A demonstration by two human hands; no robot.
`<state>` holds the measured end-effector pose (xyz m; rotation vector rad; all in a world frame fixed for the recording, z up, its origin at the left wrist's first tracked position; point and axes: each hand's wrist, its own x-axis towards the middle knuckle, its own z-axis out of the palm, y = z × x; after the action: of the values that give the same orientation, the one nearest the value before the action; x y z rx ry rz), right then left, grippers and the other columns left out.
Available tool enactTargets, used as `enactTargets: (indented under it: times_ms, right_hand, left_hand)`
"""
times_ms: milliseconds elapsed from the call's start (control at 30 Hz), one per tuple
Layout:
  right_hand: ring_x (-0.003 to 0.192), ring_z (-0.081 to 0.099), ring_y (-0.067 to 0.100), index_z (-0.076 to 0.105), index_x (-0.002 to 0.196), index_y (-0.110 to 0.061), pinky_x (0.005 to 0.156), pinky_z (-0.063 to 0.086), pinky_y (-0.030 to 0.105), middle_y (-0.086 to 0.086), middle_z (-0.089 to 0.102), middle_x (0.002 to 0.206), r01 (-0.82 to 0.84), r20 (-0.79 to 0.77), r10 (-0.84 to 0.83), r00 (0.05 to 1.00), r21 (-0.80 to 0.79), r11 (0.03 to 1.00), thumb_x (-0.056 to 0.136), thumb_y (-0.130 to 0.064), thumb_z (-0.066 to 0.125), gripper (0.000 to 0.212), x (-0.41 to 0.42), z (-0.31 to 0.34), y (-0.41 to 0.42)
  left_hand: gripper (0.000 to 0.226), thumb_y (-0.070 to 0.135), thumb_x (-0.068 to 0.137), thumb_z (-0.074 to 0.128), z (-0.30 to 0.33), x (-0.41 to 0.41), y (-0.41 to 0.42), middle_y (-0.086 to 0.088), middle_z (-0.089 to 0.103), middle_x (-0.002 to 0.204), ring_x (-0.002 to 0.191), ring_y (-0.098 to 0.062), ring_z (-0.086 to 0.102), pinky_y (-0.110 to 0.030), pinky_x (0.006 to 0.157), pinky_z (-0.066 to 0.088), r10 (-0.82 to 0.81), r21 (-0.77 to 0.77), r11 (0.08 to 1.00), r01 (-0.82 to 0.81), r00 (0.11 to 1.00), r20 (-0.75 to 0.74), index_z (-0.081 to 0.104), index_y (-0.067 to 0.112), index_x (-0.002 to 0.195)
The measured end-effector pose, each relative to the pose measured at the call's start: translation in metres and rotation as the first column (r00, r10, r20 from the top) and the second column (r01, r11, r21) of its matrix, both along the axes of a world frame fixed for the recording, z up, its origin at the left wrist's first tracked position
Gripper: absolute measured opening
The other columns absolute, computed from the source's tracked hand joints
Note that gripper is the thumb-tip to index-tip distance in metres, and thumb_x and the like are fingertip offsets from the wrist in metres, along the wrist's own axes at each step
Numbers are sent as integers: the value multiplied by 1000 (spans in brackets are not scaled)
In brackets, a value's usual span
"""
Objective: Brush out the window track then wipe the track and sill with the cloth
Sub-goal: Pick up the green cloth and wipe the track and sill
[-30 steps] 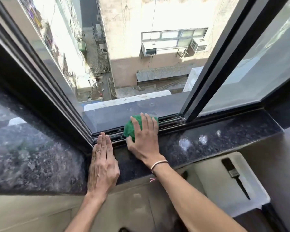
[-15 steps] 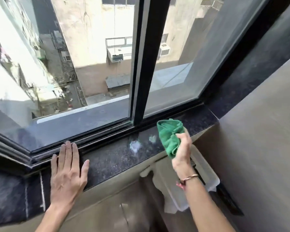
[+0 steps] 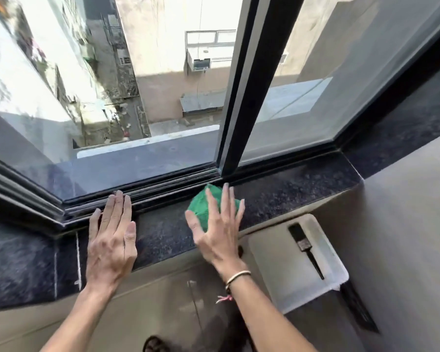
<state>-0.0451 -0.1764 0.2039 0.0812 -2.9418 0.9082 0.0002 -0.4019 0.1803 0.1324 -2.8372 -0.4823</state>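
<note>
Two hands rest on the dark sill [image 3: 290, 189]. The left hand [image 3: 111, 240] lies flat, fingers together, tips at the track [image 3: 163, 185]. The right hand [image 3: 217, 224], fingers spread, presses one green cloth [image 3: 201, 207] onto the sill. One brush [image 3: 305, 247] lies in one white tray [image 3: 285, 275].

Off to the right there's a white plastic tub [image 3: 325, 288] sitting below the ledge, and out the glass you can see a beige building across the alley [image 3: 163, 47] with a window AC unit [image 3: 200, 62].
</note>
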Motion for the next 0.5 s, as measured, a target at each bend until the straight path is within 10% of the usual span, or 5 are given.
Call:
enactTargets:
  times_ms: [267,500]
  right_hand:
    - [159,10,29,48,145,-38,125,17,58,16,16,170,-296,-127,357,925,345,890,95,-55,51,53,28,-24,-13]
    - [155,25,34,57,143,-28,126,15,59,18,28,166,210,-30,-208,978,222,952,91,-35,62,53,-41,-3,141]
  left_hand:
    - [61,35,108,13,-3,2,-12,-9,28,168,158,-22,23,-31,130,1,-58,-7,998,58,998,-4,30,5,158]
    - [60,34,109,14,-6,3,-35,-12,30,168,157,-24,26,-49,127,25,-216,-167,963,213,976,-1,30,5,158]
